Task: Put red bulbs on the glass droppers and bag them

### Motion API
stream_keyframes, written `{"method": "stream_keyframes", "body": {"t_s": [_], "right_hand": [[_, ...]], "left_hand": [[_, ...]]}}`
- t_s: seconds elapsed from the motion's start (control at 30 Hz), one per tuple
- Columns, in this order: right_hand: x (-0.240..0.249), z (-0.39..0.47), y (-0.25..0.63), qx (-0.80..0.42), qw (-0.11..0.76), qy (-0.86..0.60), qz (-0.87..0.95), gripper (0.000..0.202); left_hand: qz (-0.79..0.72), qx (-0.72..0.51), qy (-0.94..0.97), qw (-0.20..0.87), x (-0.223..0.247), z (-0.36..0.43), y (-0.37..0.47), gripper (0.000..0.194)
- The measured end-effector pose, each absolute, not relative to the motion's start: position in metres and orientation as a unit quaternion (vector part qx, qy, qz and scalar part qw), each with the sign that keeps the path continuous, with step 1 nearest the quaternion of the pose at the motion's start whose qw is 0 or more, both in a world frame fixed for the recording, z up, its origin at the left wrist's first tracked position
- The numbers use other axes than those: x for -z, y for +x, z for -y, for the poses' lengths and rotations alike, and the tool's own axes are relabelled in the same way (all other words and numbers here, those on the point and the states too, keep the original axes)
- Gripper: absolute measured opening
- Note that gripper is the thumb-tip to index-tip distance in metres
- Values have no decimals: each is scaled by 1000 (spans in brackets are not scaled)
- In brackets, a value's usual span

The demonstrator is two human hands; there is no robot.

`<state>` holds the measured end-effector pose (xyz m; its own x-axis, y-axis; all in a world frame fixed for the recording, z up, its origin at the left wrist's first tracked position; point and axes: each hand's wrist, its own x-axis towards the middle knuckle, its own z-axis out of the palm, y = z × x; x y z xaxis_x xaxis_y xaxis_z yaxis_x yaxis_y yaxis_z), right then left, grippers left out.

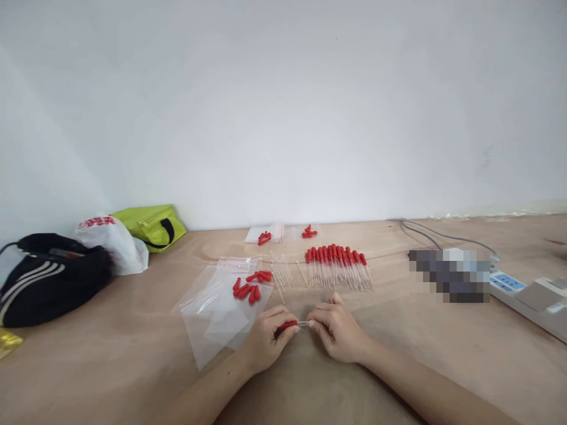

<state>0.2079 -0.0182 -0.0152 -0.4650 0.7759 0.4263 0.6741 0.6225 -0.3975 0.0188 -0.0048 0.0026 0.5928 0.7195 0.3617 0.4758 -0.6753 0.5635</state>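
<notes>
My left hand is closed around a red rubber dropper bulb. From the bulb's open end a clear glass dropper tube runs across to my right hand, whose thumb and fingers pinch it. How deep the tube sits in the bulb is hidden by my fingers. Beyond my right hand lies a row of droppers with red bulbs on their tubes. Several loose clear tubes lie beyond my left hand. Loose red bulbs rest on clear plastic zip bags to the left.
Small bags with red bulbs lie near the wall. At the left stand a black bag, a white plastic bag and a lime-green bag. A power strip with grey cables and a blurred dark object are at the right.
</notes>
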Motion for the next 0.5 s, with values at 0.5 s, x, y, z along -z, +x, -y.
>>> {"method": "stream_keyframes", "body": {"t_s": [0.5], "right_hand": [[1, -3, 222, -38, 320, -562, 762, 27]], "left_hand": [[-472, -343, 811, -43, 7, -22, -3, 23]]}}
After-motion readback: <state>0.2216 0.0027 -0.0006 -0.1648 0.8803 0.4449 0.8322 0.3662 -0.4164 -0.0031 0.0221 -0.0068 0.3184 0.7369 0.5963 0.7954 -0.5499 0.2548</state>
